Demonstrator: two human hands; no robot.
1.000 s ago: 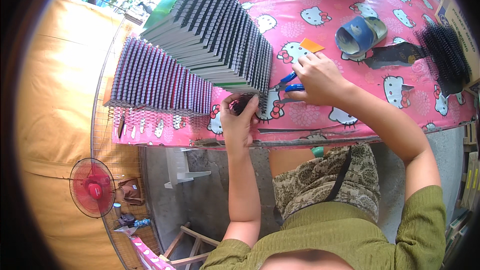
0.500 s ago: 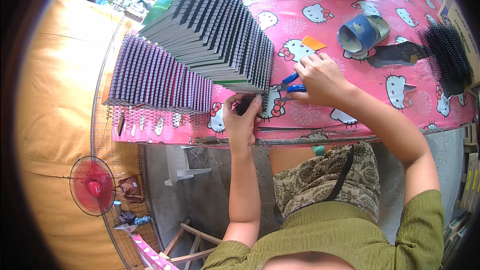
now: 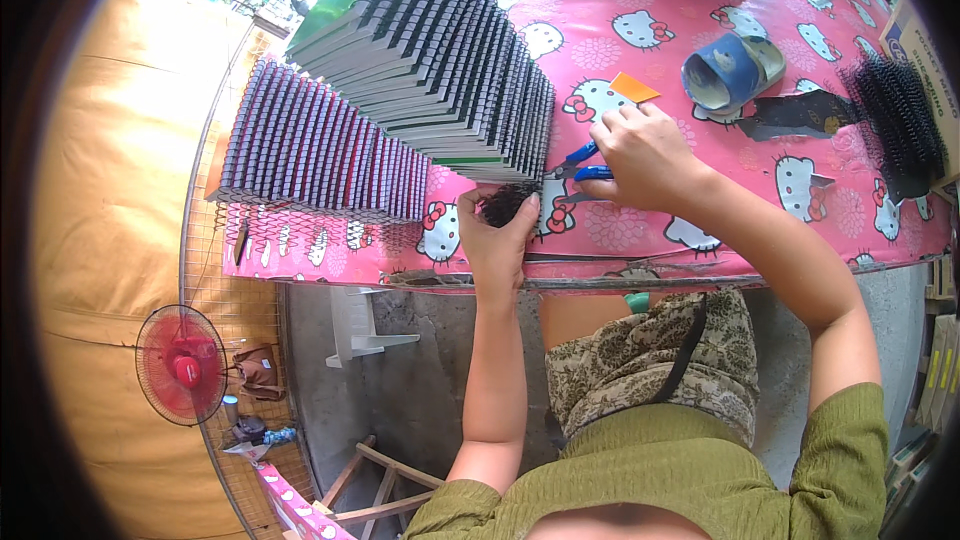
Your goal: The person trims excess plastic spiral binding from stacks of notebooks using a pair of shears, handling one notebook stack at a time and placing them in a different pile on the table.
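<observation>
A tall stack of spiral-bound notebooks (image 3: 440, 80) fans out across the far left of the table, black coils along its edge. At the stack's near end my left hand (image 3: 497, 248) pinches a bunch of black coil ends (image 3: 505, 204) between thumb and fingers. Just to the right, my right hand (image 3: 652, 158) is closed on a pair of blue-handled cutting pliers (image 3: 592, 172). The jaws point left toward the coils, with the handles slightly spread. Whether the tips touch a coil cannot be made out.
A second row of notebooks (image 3: 315, 145) lies farther left. An orange card piece (image 3: 634, 88), a blue tape roll (image 3: 722, 75), a dark torn sheet (image 3: 800, 114) and a bundle of loose black coils (image 3: 895, 125) lie to the right. The pink tablecloth's near edge (image 3: 640, 278) is worn.
My left hand has shifted slightly right, and more of the dark coil bunch shows between its fingers. My right hand keeps the pliers in nearly the same place. The whole view has shifted a little.
</observation>
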